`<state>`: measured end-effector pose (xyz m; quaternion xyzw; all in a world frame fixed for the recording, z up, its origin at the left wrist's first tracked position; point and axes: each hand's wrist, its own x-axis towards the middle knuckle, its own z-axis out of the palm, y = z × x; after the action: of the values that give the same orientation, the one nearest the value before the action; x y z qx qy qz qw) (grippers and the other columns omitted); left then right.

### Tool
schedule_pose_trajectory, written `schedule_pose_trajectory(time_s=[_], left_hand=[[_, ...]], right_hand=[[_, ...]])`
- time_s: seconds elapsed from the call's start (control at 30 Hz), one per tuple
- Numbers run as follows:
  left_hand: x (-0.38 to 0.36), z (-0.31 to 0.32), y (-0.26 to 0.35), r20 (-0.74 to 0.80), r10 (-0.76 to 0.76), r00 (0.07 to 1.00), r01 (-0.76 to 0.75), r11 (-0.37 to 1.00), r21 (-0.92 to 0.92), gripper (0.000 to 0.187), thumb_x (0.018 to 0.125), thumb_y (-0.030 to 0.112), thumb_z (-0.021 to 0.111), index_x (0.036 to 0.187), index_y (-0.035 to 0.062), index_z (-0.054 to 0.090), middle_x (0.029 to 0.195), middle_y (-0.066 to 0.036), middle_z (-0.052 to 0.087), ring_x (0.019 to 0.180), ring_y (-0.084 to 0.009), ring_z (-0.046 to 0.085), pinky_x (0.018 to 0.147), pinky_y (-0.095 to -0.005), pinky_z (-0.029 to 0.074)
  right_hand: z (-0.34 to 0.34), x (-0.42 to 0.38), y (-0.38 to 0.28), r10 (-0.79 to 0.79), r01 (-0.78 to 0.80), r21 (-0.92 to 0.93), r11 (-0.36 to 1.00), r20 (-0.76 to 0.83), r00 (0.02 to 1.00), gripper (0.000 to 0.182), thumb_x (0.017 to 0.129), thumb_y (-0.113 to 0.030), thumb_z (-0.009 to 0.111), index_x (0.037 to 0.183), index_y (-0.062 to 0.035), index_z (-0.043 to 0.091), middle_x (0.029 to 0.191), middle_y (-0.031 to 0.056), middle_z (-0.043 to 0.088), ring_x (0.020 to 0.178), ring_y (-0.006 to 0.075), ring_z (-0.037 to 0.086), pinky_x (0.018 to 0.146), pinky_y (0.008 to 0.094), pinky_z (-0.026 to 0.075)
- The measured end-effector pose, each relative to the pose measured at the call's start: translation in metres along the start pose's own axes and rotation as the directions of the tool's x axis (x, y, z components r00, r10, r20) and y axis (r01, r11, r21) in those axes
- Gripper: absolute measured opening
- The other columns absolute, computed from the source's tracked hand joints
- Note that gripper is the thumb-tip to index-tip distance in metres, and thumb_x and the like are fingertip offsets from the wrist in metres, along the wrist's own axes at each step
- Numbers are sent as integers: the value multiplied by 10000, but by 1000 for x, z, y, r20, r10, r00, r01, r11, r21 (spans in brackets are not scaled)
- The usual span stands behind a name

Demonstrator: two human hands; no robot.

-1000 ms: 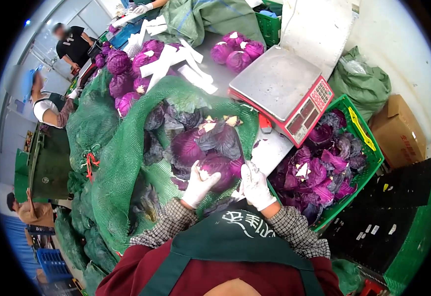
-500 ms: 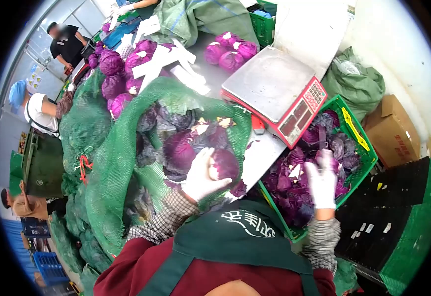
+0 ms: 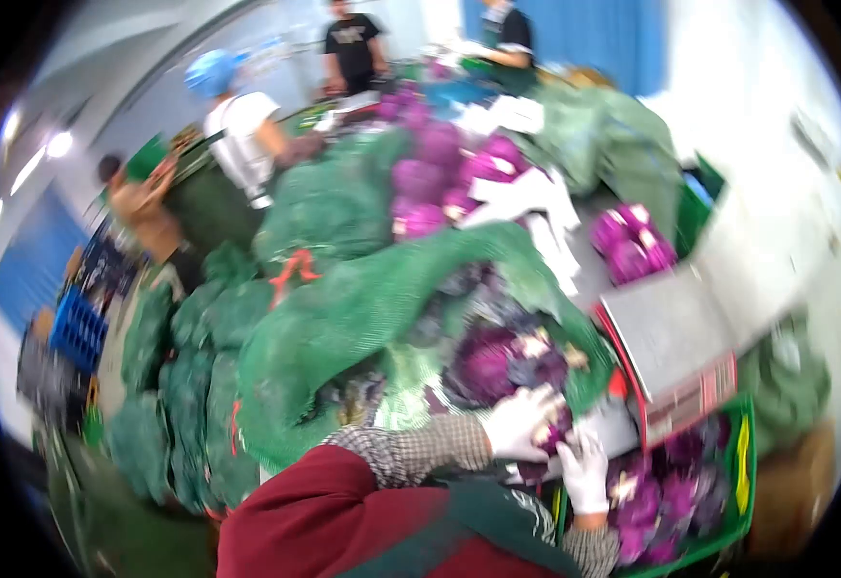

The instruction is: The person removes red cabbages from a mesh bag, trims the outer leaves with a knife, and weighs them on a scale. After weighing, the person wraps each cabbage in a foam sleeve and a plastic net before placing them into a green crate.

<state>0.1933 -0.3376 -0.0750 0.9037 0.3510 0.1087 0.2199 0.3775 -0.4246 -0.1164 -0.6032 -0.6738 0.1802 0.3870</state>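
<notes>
My left hand (image 3: pixel 521 424), in a white glove, is closed round a small purple cabbage (image 3: pixel 557 430) above the table's near edge. My right hand (image 3: pixel 586 472), gloved too, is raised at that cabbage's right side; its fingers are smeared, and any tool in it cannot be made out. Just beyond my left hand, a larger purple cabbage (image 3: pixel 486 364) with dark outer leaves lies in the mouth of an open green mesh sack (image 3: pixel 372 323). Below and right of my right hand stands a green crate (image 3: pixel 750 482) holding purple cabbage leaves (image 3: pixel 675 501).
A red-edged scale (image 3: pixel 666 328) stands at the right, with several cabbages (image 3: pixel 630 243) behind it. White foam strips (image 3: pixel 545 217) and more cabbages (image 3: pixel 435 164) lie farther back. Filled mesh sacks (image 3: pixel 184 414) stand at left. Other people (image 3: pixel 247 135) are at the back.
My view has swung left and up. My right hand has moved from over the crate to the cabbage in my left hand; a narrow grey blade-like shape seen at it before no longer shows.
</notes>
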Motion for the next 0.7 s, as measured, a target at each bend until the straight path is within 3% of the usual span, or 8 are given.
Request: schedule_pose_trajectory(time_s=[0.07, 0.13, 0.17, 0.27, 0.3, 0.4, 0.53, 0.7], left_hand=[[-4, 5, -1, -23, -31, 999, 31, 1000, -2, 961, 588, 380, 761, 1374, 23, 340, 1363, -238, 354, 1129, -413, 442, 899, -472, 454], [-6, 7, 0, -23, -62, 998, 61, 998, -30, 977, 567, 364, 764, 1380, 31, 337, 1364, -229, 354, 1127, -404, 444, 897, -461, 458], [-6, 5, 1, -21, -82, 996, 81, 996, -48, 981, 560, 355, 766, 1381, 34, 337, 1363, -228, 357, 1128, -401, 446, 897, -457, 459], [-9, 11, -3, -46, -96, 994, 93, 993, -75, 997, 552, 343, 769, 1391, 42, 322, 1372, -220, 354, 1137, -401, 442, 910, -450, 456], [-10, 12, -5, -39, -105, 994, 102, 992, -80, 1000, 556, 345, 770, 1394, 44, 318, 1377, -217, 350, 1143, -404, 438, 915, -451, 454], [-15, 12, -16, -20, -105, 994, 102, 987, -120, 1021, 563, 358, 777, 1408, 50, 294, 1394, -212, 334, 1175, -406, 418, 929, -452, 448], [-12, 17, -36, 9, -116, 993, 116, 975, -191, 1059, 566, 384, 780, 1425, 60, 254, 1426, -199, 291, 1211, -394, 390, 947, -453, 435], [-2, -7, -15, 110, -101, 989, 114, 987, -115, 1011, 573, 383, 762, 1398, 32, 295, 1379, -203, 331, 1148, -401, 450, 918, -456, 447]], right_hand=[[12, -12, 27, -225, 190, -349, 917, -62, 972, 270, 807, -164, 645, 986, 27, 580, 916, 201, 606, 844, 384, 585, 776, 439, 472], [3, -7, 4, 150, -151, -64, 986, -21, 988, 206, 809, -111, 623, 956, 19, 560, 866, 214, 586, 851, 402, 570, 783, 453, 463], [9, -6, 17, 26, -34, -94, 995, -88, 996, 194, 810, -100, 627, 927, 47, 580, 843, 211, 573, 706, 340, 563, 603, 401, 458], [37, -3, 54, 162, -152, 58, 987, -229, 960, 257, 811, -76, 603, 989, 101, 547, 898, 205, 586, 778, 321, 581, 702, 379, 481], [33, -2, 57, 114, -138, -151, 979, -154, 981, 268, 819, -61, 588, 1021, 108, 538, 943, 207, 594, 823, 307, 589, 752, 354, 481], [36, 2, 76, 132, -233, -262, 936, -353, 926, 252, 825, -46, 573, 1018, 112, 539, 941, 207, 594, 832, 308, 588, 764, 341, 473], [7, 4, 53, 208, -182, 257, 949, -76, 975, 290, 785, -8, 629, 1056, 15, 531, 974, 101, 522, 885, 205, 522, 815, 311, 430], [10, 14, 0, 150, -136, 264, 955, -36, 988, 419, 727, -89, 745, 1077, -1, 533, 996, 111, 539, 943, 229, 522, 867, 335, 420]])
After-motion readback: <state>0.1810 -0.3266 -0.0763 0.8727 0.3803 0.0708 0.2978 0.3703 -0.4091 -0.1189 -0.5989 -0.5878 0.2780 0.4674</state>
